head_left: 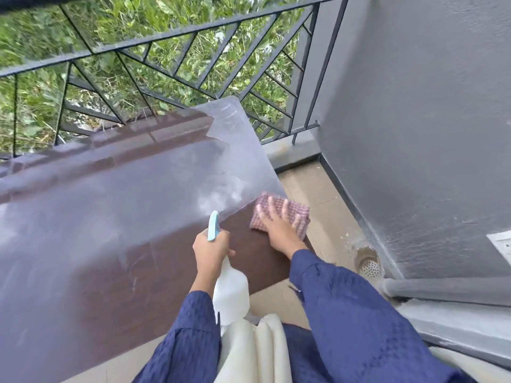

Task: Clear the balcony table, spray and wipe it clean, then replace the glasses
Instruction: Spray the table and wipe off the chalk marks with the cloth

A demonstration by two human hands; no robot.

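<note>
Head view: the left hand [211, 248] grips the spray bottle [231, 294], nozzle aimed across the desk [110, 217] to wet it — the right hand [279, 230], fingers flat, presses the cloth [289, 212] at its near-right edge for wiping. No glasses show.

The cloth [300, 215] lies on the table [110, 217] at three o'clock, spray bottle [231, 294] above its five, railing [166, 36] behind at twelve

A home balcony: iron railing [171, 42] (greenery beyond), floor drain [370, 268].
</note>
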